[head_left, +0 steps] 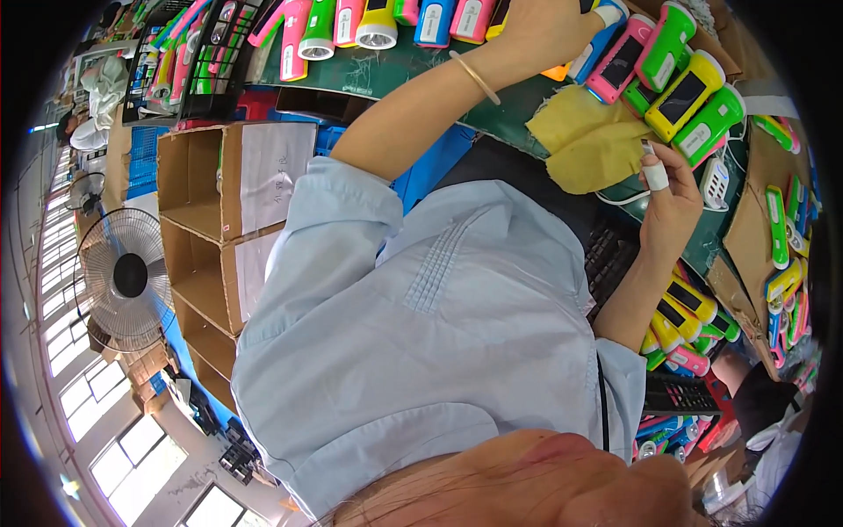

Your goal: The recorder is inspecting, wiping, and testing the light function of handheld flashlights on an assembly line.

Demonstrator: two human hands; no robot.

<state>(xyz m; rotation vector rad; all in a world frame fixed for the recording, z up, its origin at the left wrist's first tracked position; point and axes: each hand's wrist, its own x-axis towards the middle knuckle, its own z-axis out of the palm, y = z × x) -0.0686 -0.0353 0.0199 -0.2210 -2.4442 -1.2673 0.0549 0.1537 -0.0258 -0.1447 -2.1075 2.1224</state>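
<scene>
My left hand, a bangle on its wrist, reaches over a row of flashlights at the top edge. One white-wrapped finger lies against a blue flashlight, and the hand appears closed on it; its other fingers are mostly hidden. My right hand is raised beside a yellow cloth, its fingers pinched together. White wrapping covers one finger, and a small pale piece at the fingertips is too small to name. Beside the cloth lie a pink flashlight, a yellow flashlight and green flashlights.
A green tabletop carries the flashlights. A white power strip with a cable lies near my right hand. Black crates of flashlights stand at the upper left, above cardboard compartments. More flashlights lie by my right forearm; a fan stands left.
</scene>
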